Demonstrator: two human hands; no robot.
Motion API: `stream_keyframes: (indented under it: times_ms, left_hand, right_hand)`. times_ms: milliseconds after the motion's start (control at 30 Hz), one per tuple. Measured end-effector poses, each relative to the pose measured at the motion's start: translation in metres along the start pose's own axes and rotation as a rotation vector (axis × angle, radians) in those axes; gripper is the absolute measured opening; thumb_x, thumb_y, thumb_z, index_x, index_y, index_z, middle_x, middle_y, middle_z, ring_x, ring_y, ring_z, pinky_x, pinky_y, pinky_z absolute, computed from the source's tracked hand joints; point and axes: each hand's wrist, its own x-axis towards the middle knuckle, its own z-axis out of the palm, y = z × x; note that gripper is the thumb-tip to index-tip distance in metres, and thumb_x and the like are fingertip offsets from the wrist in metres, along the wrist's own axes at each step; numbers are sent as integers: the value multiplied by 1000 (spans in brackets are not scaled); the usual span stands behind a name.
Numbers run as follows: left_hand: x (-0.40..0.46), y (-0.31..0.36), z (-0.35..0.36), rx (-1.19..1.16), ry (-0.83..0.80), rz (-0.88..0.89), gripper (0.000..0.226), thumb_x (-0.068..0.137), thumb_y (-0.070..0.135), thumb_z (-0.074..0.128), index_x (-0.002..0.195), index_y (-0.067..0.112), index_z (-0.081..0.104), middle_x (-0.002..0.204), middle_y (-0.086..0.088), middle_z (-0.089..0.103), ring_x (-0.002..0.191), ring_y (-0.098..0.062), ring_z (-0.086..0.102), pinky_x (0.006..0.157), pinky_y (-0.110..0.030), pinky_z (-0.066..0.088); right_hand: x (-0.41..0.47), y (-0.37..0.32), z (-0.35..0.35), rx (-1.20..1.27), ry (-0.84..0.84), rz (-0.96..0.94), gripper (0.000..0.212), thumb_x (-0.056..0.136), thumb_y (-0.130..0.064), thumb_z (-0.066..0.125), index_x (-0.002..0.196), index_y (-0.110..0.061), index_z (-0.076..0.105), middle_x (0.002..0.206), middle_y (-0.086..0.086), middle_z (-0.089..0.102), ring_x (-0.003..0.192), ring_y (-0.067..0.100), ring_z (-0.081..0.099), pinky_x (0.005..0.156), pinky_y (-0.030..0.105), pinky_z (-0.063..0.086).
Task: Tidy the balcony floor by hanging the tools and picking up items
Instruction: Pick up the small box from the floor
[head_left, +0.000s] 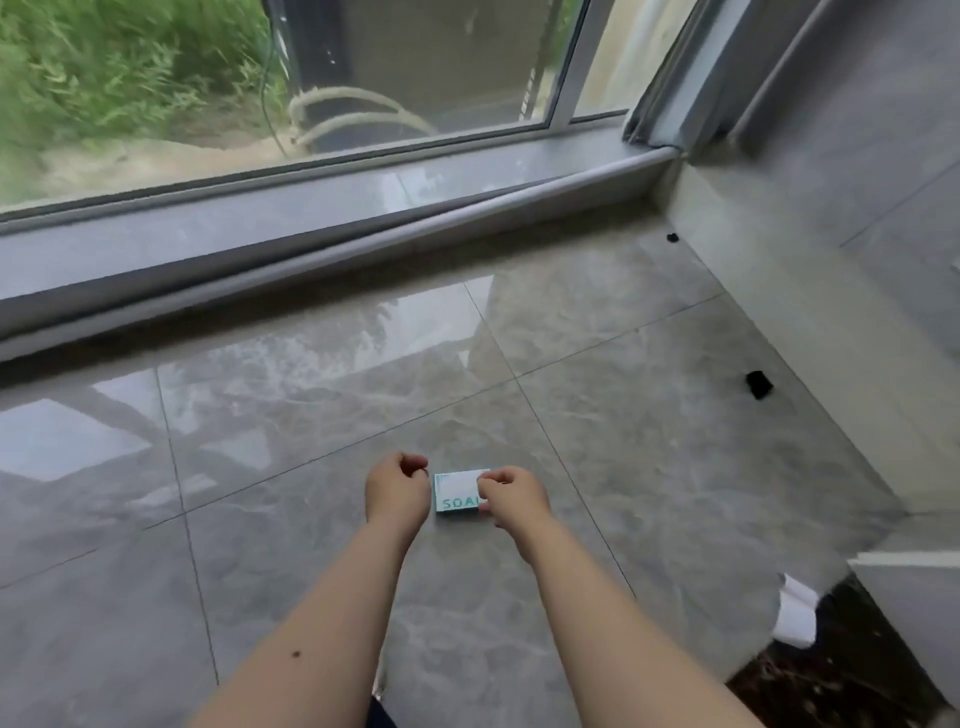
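A small white and teal soap box (456, 492) lies flat on the grey tiled floor (311, 415), low in the middle of the head view. My right hand (511, 496) covers the box's right end, with its fingers curled round that end. Just left of the box hovers my left hand (396, 491), fingers loosely curled and holding nothing, close to the box's left edge without touching it.
A low window sill (311, 228) runs across the back under a large window. A grey wall (831, 249) closes the right side. Two small black items (758, 385) (672, 238) lie near the wall's foot. A white object (795, 613) and a dark patch sit at the lower right.
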Motion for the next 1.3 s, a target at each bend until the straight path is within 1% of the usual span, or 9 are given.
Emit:
stream_keyframes:
  times_ms: [167,333,467,567,700,800,867,967,1300]
  left_hand:
    - [27,12,37,80,-81,10,21,89,0,50,103,3,66,107,-16,67,84,-21,57,64,-23,42]
    - [45,9,62,149,-142,2,23,88,0,50,105,1,65,110,-17,67,85,-20,54,72,-24,39]
    - [57,3,81,194,-184,-11,22,88,0,51,106,1,65,110,-18,67,85,-20,55,62,-23,40]
    - [65,-5,94,215,-214,-31,24,89,0,49,108,2,63,112,-19,66,88,-24,59,54,-22,40]
    - [73,-18,112,265,-234,-50,29,89,0,45,113,4,61,114,-19,65,84,-22,56,49,-19,38]
    - [83,-32,125,274,-230,-65,29,90,-1,44,114,4,60,115,-21,64,88,-28,60,46,-21,36]
    - [91,-43,136,273,-231,-80,29,91,-1,44,116,3,59,116,-22,63,99,-34,62,45,-22,36]
    - [106,-63,150,275,-219,-105,30,92,0,45,118,3,58,117,-22,63,96,-35,62,45,-23,34]
    - [170,-135,197,298,-254,-135,34,90,5,53,124,5,55,121,-19,61,106,-31,62,55,-23,42]
  right_hand:
    - [33,2,-9,65,61,60,11,88,-10,51,85,-16,60,111,14,68,107,29,66,57,18,38]
    - [60,12,-13,117,104,104,30,87,-8,50,63,-25,52,115,15,69,104,27,65,56,18,35]
    - [79,25,-20,120,133,132,13,89,-11,49,84,-17,60,117,15,68,108,28,65,63,22,40]
    - [95,36,-25,144,147,152,18,88,-11,50,97,-13,65,113,13,68,104,25,65,73,26,41]
    - [115,50,-27,150,142,172,11,88,-12,50,89,-17,60,96,7,62,89,19,58,61,21,39]
    - [133,59,-24,149,128,189,20,88,-11,50,100,-9,66,99,10,63,91,19,58,63,22,40]
    - [145,65,-21,149,125,198,25,89,-10,50,108,-5,66,106,14,66,89,18,57,65,22,41]
    - [168,82,-16,138,116,211,26,89,-10,51,110,-4,65,118,16,67,87,17,55,72,23,42]
    - [257,148,12,56,117,195,29,89,-8,52,116,-8,63,125,12,64,94,18,59,72,21,41]
